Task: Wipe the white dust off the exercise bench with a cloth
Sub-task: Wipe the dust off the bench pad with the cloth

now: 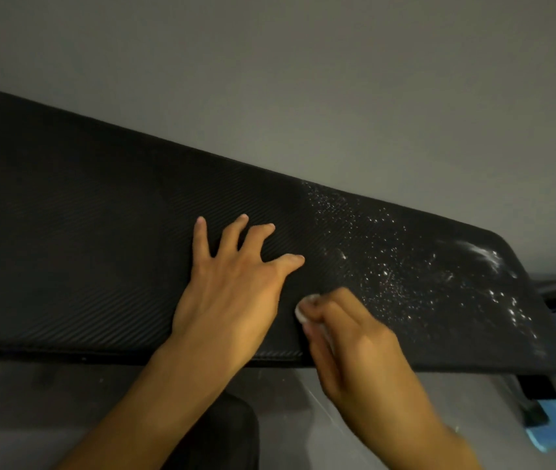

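- Floor point(49, 401), pale grey, lies nearest, below both wrists. A black rounded object point(222, 432) sits on it between the two forearms; what it is I cannot tell.
- Low and to the outside of the right hand point(347, 337), a blue object point(554, 422) stands beneath the end of the exercise bench point(83, 232). The dark items by it are too blurred to name.
- The near edge of the exercise bench passes under both wrists as a straight black lip, with open floor in front of it.
- The right hand is clenched round a white cloth point(303, 312). Only a small wad of it shows past the fingertips, and it rests on the pad just inside the near edge.
- The left hand point(232, 283) is released, its fingers spread and arched with the tips touching the ribbed black pad. Its thumb points toward the right hand, near the cloth but apart from it.
- To the outside of the left hand the pad runs long and evenly black to the picture's edge.
- White dust point(405, 266) begins just beyond the right hand's knuckles and spreads outward from it. Scattered specks thicken into smears near the rounded far corner and along the end edge.
- The far edge slants across beyond the fingertips of both hands. Past it lies a plain grey surface point(303, 79); whether wall or floor, I cannot tell.
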